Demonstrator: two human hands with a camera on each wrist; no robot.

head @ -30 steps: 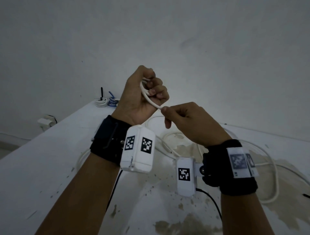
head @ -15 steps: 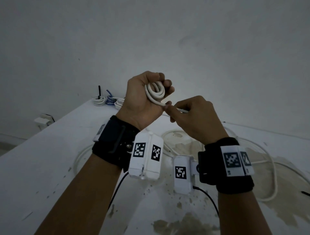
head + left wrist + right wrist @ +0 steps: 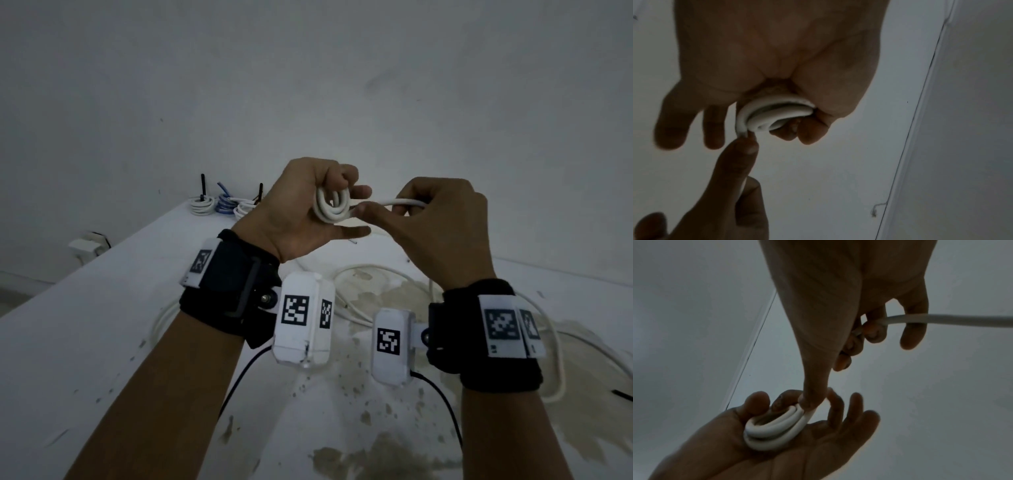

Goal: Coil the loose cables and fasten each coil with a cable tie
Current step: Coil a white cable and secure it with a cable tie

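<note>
Head view: the left hand has its grip closed on a small white cable coil, held up above the worktop, while the right hand pinches the cable's free run beside it. Left wrist view: thumb and forefinger clamp the coil, the other fingers spread. Right wrist view: the right thumb presses the coil, curled fingers gripping the trailing cable.

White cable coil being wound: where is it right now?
In the head view the white cable coil sits centre frame, held up over the table in the left hand, with the right hand pinching its tail just to the right.
</note>
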